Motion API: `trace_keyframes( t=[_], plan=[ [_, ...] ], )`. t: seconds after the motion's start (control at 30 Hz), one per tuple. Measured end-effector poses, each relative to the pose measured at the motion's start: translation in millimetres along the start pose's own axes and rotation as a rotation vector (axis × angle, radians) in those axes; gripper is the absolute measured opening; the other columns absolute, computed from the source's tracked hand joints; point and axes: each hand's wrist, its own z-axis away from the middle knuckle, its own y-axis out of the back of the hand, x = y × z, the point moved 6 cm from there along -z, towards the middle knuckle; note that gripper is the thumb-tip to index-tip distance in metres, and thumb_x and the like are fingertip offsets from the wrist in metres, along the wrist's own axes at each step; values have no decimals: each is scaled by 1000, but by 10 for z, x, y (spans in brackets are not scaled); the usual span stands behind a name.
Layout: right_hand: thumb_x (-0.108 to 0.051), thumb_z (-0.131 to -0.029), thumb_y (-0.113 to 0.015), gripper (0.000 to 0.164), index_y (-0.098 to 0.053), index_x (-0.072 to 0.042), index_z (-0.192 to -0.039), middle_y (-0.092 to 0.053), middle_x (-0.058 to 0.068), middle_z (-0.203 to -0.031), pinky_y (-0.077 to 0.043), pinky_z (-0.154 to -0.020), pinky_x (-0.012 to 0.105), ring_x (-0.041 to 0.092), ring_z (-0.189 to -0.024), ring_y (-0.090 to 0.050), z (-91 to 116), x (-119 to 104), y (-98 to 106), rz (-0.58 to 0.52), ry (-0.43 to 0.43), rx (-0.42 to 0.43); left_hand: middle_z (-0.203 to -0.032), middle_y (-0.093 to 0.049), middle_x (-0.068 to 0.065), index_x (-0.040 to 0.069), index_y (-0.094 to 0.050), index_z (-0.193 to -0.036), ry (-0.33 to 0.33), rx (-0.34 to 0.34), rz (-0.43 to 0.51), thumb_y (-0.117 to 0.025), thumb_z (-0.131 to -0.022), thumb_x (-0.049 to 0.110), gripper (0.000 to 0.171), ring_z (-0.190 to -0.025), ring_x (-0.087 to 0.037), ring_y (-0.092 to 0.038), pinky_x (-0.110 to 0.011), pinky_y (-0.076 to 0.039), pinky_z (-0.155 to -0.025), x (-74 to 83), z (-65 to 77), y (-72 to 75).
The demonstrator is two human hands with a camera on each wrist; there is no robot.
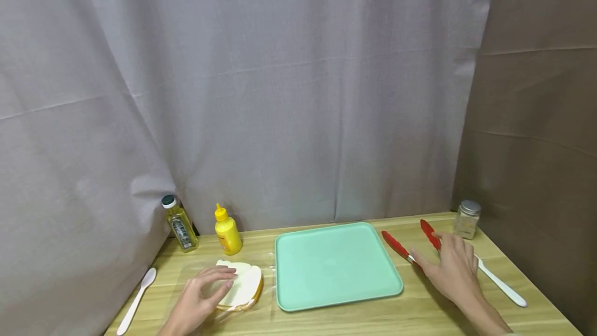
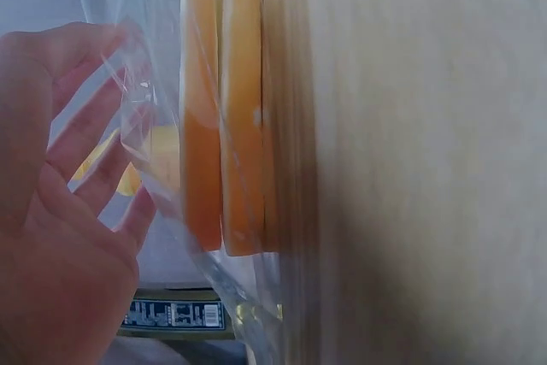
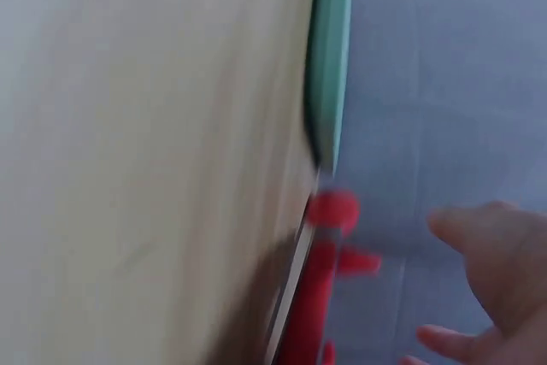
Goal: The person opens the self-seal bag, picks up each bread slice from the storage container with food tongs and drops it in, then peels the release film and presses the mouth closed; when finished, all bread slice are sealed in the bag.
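Sliced bread in a clear plastic bag lies on the table, left of the tray; the left wrist view shows slices with orange-brown crusts. My left hand is at the bag with fingers loosely bent, thumb apart from them, its fingertips close to or touching the film. Red-tipped tongs lie spread on the right, partly covered by my right hand. That hand hovers with fingers spread; the right wrist view shows its fingers apart from the red tongs.
A mint-green tray occupies the middle. Behind the bread stand a yellow squeeze bottle and an oil bottle. A white spoon lies at left. At right are a spice jar and a white-handled utensil. Grey curtains enclose the table.
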Motion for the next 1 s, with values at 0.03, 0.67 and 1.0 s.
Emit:
trace_keyframes(
  t=[0.03, 0.67, 1.0],
  plan=[
    [-46, -93, -83, 72, -58, 5, -137, -59, 31, -127, -35, -86, 63, 55, -117, -46, 2, -85, -21, -27, 7, 20, -123, -81, 4, 23, -84, -111, 1, -4, -1, -87, -91, 6, 27, -117, -26, -75, -3, -37, -114, 3, -2, -3],
    [-23, -107, -72, 10, -76, -20, -99, -75, -1, -84, -59, -69, 21, 2, -77, -66, 601, -1889, -985, -617, 183, -418, -127, -79, 13, 28, -83, -113, 45, -54, -93, -87, -92, 14, 26, -121, -17, -74, -27, -53, -111, -31, -62, -39],
    [-17, -105, -71, 8, -76, -12, -100, -74, -6, -86, -58, -74, 20, 4, -81, -67, 480, -2273, -1436, -628, 238, -523, -125, -81, 4, 20, -83, -114, 136, -59, -66, -84, -94, 8, 24, -120, -24, -76, -52, -58, -109, -47, -393, -199]
  ],
)
